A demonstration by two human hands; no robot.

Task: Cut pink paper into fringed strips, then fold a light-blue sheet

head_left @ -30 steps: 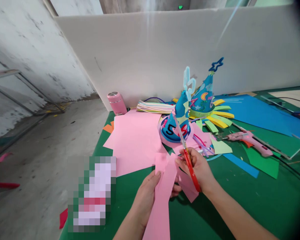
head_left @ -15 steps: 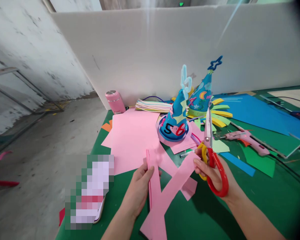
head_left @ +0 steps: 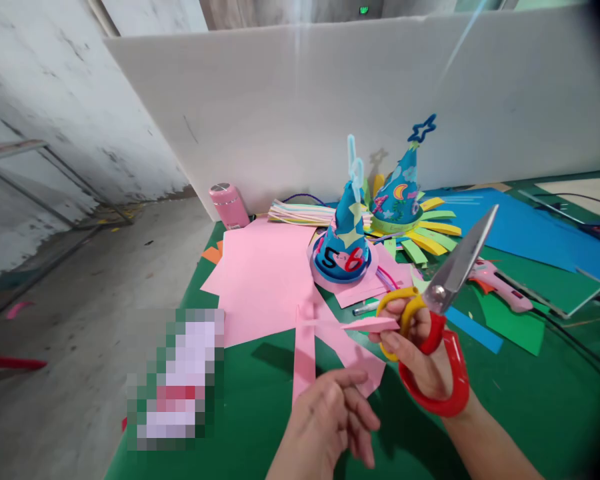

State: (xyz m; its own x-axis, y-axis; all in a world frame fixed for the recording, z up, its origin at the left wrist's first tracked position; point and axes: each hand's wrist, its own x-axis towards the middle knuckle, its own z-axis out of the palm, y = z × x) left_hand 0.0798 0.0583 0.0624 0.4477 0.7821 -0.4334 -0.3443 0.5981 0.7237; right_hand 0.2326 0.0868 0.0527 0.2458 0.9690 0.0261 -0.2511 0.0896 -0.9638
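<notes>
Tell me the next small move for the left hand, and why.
Probably bring the left hand up to steady the pink paper piece in the right hand. The left hand looks empty, its fingers loosely bent, while the right hand holds both that piece and the scissors.

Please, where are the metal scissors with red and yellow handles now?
In the head view, the scissors are right of centre, in the bare right hand, just left of the pink plastic glue gun.
</notes>
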